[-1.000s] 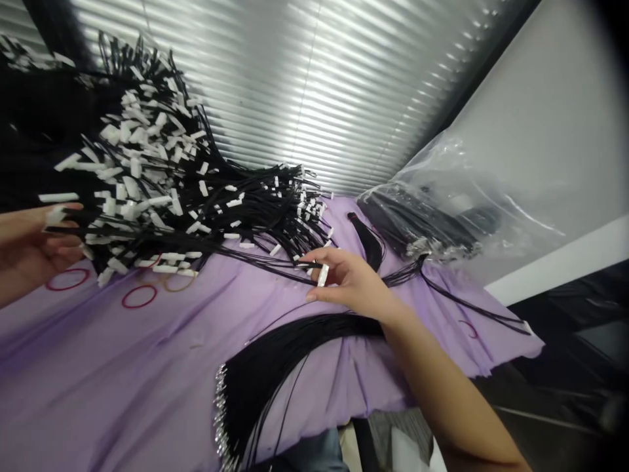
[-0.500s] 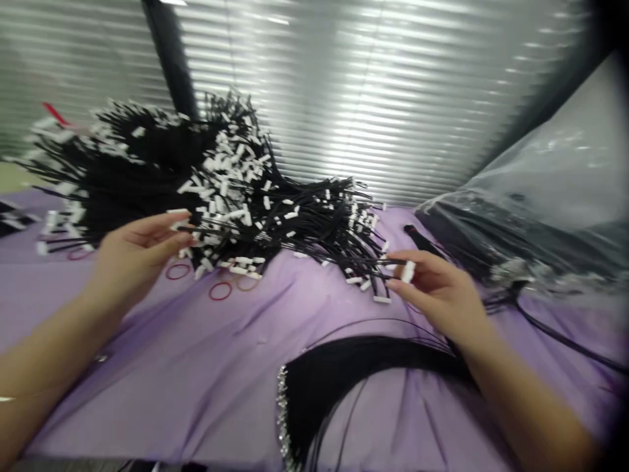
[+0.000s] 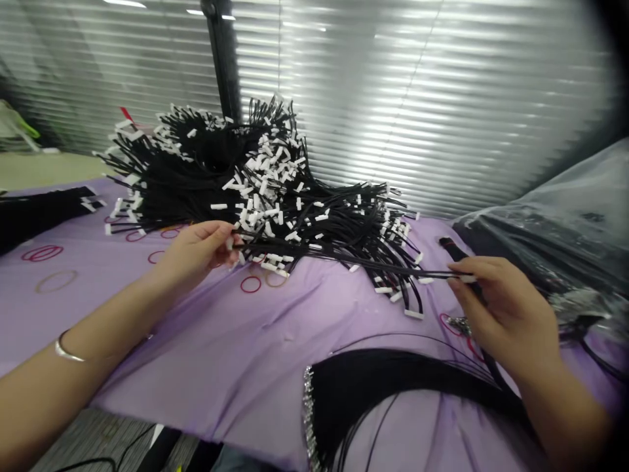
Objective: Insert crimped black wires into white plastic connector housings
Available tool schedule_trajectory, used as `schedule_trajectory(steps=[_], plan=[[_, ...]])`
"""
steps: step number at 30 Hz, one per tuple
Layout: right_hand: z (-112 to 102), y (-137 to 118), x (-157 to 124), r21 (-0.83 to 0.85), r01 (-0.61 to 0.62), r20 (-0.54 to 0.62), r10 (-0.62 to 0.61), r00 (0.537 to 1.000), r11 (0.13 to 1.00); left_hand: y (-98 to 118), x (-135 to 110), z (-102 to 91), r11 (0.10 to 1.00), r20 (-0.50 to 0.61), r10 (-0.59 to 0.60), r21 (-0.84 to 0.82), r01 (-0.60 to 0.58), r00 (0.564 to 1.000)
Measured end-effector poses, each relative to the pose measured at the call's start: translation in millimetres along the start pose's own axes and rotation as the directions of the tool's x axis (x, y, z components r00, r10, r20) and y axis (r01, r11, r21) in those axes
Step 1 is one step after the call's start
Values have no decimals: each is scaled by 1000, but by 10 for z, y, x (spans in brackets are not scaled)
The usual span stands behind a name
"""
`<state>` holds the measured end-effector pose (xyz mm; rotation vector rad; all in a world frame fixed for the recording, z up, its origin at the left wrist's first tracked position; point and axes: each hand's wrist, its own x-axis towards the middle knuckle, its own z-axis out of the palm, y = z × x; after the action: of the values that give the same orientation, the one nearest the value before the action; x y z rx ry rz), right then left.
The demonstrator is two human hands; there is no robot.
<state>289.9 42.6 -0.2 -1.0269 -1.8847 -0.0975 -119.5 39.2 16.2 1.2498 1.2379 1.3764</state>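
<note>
Where a slender strand of thin black cables (image 3: 373, 263) stretches across the middle of the frame, the left hand (image 3: 204, 246) pinches one end left of centre and the right hand (image 3: 511, 318) pinches the other at centre right. Behind lies a heap of black cables with white plastic connectors (image 3: 339, 206); at lower right, a curved black wire sheaf with silvery tips (image 3: 378, 373) rests on purple cloth (image 3: 196, 373).

A purple cloth (image 3: 206, 367) is spread with wrinkles, and on its left part lies a yellowish band (image 3: 57, 271). Behind it, the slatted blinds (image 3: 383, 92) are shining brightly. At the right there is a transparent plastic bag (image 3: 565, 200), with dark contents inside.
</note>
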Motion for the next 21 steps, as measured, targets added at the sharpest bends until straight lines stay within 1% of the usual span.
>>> schedule_trajectory(steps=[2,3,5,7,9,11,12,14,16,18,19,21], plan=[[30,15,-29,110,-113,1,113,994,987,-13,6,3,998,40,-42,-53,44,998],[45,13,-35,184,-192,-2,196,981,964,-25,13,-1,995,51,-55,-75,59,997],[66,-4,-25,324,-327,-14,350,937,888,-53,28,-12,989,74,-79,-116,87,994],[73,-24,16,463,-369,-47,438,898,806,-84,36,-9,980,101,-101,-160,117,990],[71,-24,65,592,-359,-60,484,873,721,-117,30,28,967,120,-118,-210,142,986],[66,-5,101,643,-366,-39,506,861,672,-139,9,104,958,113,-120,-247,145,986],[62,6,111,644,-378,-26,513,858,665,-140,-7,155,959,106,-121,-245,144,987],[41,14,123,625,-396,-16,518,855,673,-117,-42,270,972,65,-134,-187,144,989],[-11,12,147,619,-402,-2,514,858,675,-78,-67,376,974,3,-181,-134,180,983],[-105,32,205,622,-391,-4,503,865,678,-66,-65,449,956,-39,-256,-155,248,966],[-167,64,248,604,-383,-14,491,871,698,-78,-54,475,945,-44,-288,-172,277,957],[-312,179,348,496,-385,-33,460,887,778,-136,-22,531,938,-32,-314,-164,304,949]])
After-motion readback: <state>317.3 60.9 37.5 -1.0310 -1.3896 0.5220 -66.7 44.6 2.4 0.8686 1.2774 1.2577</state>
